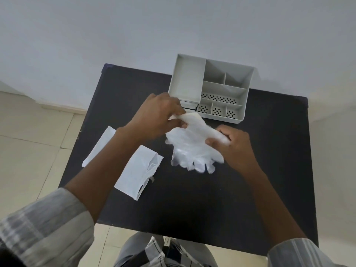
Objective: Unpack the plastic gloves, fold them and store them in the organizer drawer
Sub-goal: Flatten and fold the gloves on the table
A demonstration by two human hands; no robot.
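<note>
A bunch of clear plastic gloves [190,149] hangs over the middle of the black table [250,170], fingers pointing toward me. My left hand [158,116] pinches the cuff end at the upper left. My right hand [233,143] grips the same cuff edge at the right. The grey organizer [210,87] stands at the table's far edge, right behind my left hand, with several open compartments on top. Its small drawer fronts [189,106] show just under the left compartment; whether they are open is hidden by my hand.
An opened white plastic packet [137,172] lies on the table's left half, under my left forearm. A second flat white sheet [100,147] lies at the table's left edge. Tiled floor and a white wall surround the small table.
</note>
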